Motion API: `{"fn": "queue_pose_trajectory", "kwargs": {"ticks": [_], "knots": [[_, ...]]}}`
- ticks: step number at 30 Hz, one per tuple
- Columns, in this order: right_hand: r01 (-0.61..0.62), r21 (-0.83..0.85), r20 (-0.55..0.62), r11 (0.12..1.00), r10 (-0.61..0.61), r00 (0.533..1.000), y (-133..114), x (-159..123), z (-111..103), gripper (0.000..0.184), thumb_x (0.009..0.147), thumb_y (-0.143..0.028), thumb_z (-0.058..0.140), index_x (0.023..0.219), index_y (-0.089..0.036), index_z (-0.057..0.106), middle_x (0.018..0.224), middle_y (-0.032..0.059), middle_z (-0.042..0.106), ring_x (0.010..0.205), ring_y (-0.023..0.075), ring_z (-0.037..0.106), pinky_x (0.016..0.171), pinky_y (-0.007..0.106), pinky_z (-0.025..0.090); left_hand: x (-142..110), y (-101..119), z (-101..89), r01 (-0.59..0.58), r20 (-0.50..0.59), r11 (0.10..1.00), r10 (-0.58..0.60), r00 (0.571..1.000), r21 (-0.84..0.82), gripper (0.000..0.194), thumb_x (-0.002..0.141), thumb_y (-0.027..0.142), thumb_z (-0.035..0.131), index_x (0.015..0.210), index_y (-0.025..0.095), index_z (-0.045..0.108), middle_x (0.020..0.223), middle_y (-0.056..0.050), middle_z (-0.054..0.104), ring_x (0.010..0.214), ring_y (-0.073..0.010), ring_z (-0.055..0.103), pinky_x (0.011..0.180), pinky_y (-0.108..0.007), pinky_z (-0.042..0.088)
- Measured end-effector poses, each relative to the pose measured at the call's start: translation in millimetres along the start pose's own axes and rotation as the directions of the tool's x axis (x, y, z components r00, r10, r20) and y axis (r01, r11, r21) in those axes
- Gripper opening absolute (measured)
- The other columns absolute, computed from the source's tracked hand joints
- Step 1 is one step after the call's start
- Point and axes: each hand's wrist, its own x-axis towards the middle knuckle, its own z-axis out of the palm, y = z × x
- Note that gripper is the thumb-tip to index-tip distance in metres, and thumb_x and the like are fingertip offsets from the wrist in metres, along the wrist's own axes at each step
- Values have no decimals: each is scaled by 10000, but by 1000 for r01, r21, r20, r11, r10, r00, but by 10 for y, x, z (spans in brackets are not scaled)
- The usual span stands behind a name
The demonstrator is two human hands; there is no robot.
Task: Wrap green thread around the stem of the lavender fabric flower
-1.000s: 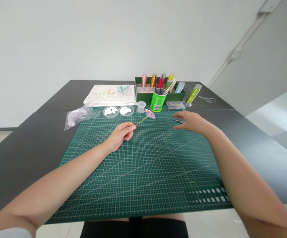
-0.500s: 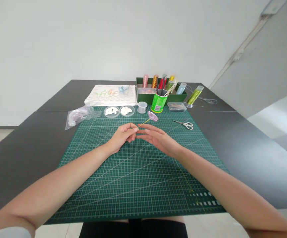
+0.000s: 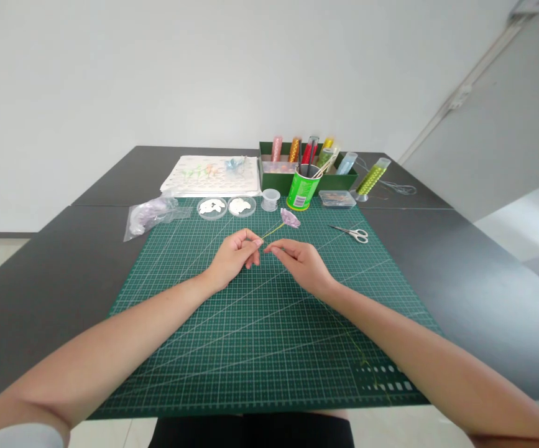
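Observation:
Between the thumb and fingers of my left hand (image 3: 237, 254) is the thin stem of a pale purple artificial flower (image 3: 290, 218). Its head points up and to the right, above the green cutting mat (image 3: 250, 348). My right hand (image 3: 303, 262) is close by on the right, just below the stem, with thumb and fingertips pinched together. Whatever is in that pinch is too fine to make out. A thin yellow-green thread (image 3: 355, 343) comes out from beneath my right wrist and trails over the mat toward its lower right corner.
Small scissors (image 3: 355, 234) lie right of the flower. Behind are two dishes of white pieces (image 3: 212, 208), a clear spool (image 3: 270, 200), a green can (image 3: 302, 190) with sticks, and a box (image 3: 339, 182) of thread spools. A plastic bag (image 3: 150, 218) lies left, near white sheets (image 3: 171, 180).
My right hand's fingers were stretched out beside my left hand; they have now come together into a pinch. My left hand keeps its hold on the flower stem. The view has shifted slightly.

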Motion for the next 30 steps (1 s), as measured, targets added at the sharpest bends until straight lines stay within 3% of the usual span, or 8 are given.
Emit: {"fn": "queue_pose_trajectory", "kwargs": {"ticks": [6,12,18,22,26,30], "knots": [[130,-201,89,971,-114,989,-24,-65,-89,305,1018,-270,493,1001,-165,779,735,12,713,525,93,484,560,242,350,-6,3,7,-12,-6,999,12,1000,36,225,891,399,649,842,191,576,551,46,628,444,-82,466,460,-201,349],[146,-290,173,946,-98,980,39,-51,-95,306,1025,-243,496,992,-156,787,738,24,728,569,108,560,597,231,384,-7,7,12,-11,-11,1000,11,1000,10,231,897,403,642,837,193,568,563,44,626,452,-81,472,463,-200,350],[197,-205,191,959,-158,969,-116,-80,-186,319,1021,-259,509,982,-153,808,687,7,683,525,83,465,548,222,348,-15,-3,21,-15,5,995,15,1000,97,202,911,380,625,854,195,569,555,45,633,440,-86,476,462,-200,362],[174,-135,202,975,-145,969,-246,-89,-339,322,1010,-305,546,992,-160,833,557,-30,538,496,76,327,487,225,266,-70,22,57,-8,62,964,-9,998,264,171,931,349,610,864,191,594,560,41,650,457,-98,523,477,-201,391],[141,-76,192,987,-124,974,-324,-79,-500,319,978,-334,607,1080,-145,842,530,-33,495,492,80,297,470,242,232,-139,47,90,-109,140,894,52,989,436,147,960,313,581,875,199,616,546,54,663,433,-95,510,480,-202,366],[90,-66,166,994,-78,983,-367,-75,-624,334,962,-388,645,1128,-177,843,531,-13,552,485,97,346,472,262,257,-197,53,105,-230,217,812,131,967,536,141,964,251,573,834,208,606,513,79,637,436,-92,534,522,-205,380]]}}
